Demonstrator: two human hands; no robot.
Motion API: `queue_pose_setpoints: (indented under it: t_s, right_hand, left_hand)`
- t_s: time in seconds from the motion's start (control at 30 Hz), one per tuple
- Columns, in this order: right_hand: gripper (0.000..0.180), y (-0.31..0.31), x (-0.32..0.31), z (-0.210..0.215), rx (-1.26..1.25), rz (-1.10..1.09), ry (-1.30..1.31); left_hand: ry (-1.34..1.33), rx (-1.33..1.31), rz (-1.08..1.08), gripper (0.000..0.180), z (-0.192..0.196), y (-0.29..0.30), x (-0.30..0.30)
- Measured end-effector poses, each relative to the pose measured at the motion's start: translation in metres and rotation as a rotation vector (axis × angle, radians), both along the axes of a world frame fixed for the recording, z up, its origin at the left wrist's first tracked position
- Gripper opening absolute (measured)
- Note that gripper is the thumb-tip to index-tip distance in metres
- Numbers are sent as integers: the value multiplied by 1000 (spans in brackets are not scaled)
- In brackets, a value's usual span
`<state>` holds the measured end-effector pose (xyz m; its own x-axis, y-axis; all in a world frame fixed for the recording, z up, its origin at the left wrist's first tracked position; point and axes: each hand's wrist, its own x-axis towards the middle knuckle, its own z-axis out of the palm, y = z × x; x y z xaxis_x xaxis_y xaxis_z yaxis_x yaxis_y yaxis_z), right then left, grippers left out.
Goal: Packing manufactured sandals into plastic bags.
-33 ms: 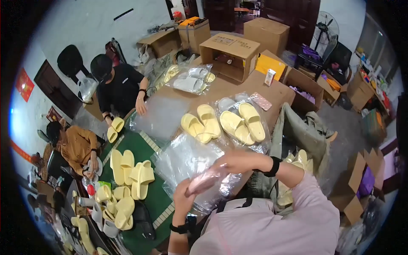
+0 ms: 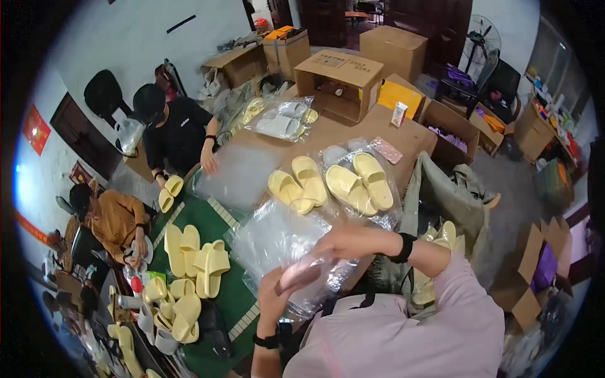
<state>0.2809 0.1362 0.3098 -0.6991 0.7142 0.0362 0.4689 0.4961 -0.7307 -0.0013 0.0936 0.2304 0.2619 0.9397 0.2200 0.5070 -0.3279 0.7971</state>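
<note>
Head view: left hand (image 2: 272, 296) and right hand (image 2: 343, 242) both have fingers clenched on a clear plastic bag (image 2: 283, 242), held just above the tabletop (image 2: 353, 129). Beyond the fingers lie yellow slippers (image 2: 299, 183).

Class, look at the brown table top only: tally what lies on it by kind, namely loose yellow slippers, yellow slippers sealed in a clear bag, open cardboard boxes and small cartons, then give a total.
Loose yellow slippers: 2
Yellow slippers in a clear bag: 2
Open cardboard boxes: 1
Small cartons: 1
Total: 6
</note>
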Motion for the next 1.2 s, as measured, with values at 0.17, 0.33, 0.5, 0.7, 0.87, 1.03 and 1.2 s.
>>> queue_pose_setpoints:
  t_s: [0.17, 0.33, 0.5, 0.7, 0.87, 1.03, 1.2]
  right_hand:
    - [34, 16, -1, 12, 466, -154, 63]
    - [22, 79, 55, 77, 824, -851, 52]
    - [40, 103, 96, 85, 1180, -766, 166]
    - [37, 92, 124, -66, 940, -611, -232]
    - [32, 51, 120, -164, 450, -557, -362]
    - [31, 43, 58, -148, 404, -884, -164]
    - [26, 6, -2, -138, 362, -431, 82]
  left_hand:
    - [-58, 107, 81, 66, 21, -15, 5]
    - [-274, 28, 395, 61, -7, -11, 6]
    - [64, -245, 180, 52, -69, -4, 14]
    - [523, -315, -145, 51, -125, -27, 54]
    - [700, -520, -127, 54, -152, -33, 56]
    - [683, -496, -4, 53, -156, -37, 42]
    - [602, -438, 47, 52, -146, -34, 42]
